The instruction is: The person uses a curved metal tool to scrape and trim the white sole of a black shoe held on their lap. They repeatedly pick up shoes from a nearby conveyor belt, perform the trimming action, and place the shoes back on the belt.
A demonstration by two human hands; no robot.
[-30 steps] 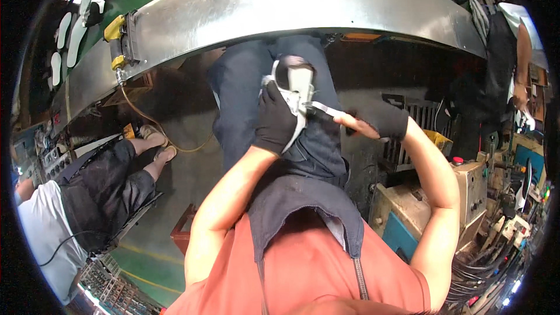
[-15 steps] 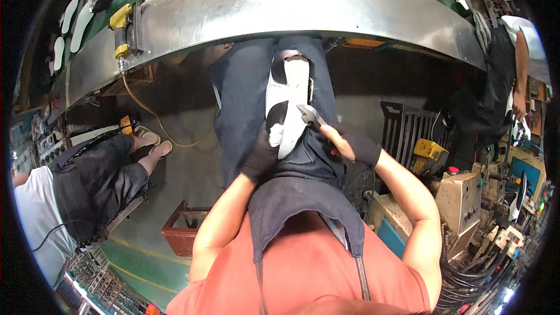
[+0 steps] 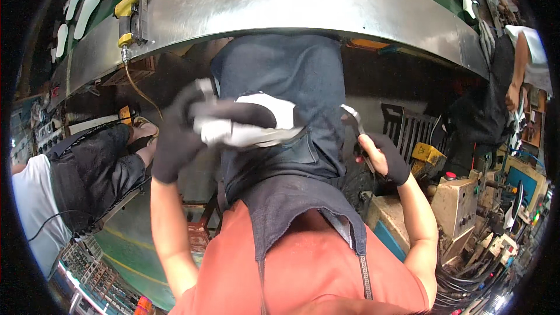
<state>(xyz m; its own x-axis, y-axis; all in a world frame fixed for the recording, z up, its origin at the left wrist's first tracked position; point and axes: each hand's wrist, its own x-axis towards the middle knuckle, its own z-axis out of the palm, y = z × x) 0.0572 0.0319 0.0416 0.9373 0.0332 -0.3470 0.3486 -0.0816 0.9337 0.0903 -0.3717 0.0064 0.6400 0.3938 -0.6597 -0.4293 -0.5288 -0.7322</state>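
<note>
Over the lap (image 3: 277, 61), I see the shoe (image 3: 279, 112) held crosswise, partly blurred, its left end clasped by the left hand (image 3: 179, 137). Apart from it, the right hand (image 3: 386, 158) has fingers wrapped round a metal-headed tool (image 3: 352, 118). Beyond, I see a yellow gun (image 3: 125, 21) on the bench (image 3: 280, 0).

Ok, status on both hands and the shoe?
Left hand gripping shoe, blurred. Right hand holding metal tool, apart from shoe. No obstruction seen between them.
</note>
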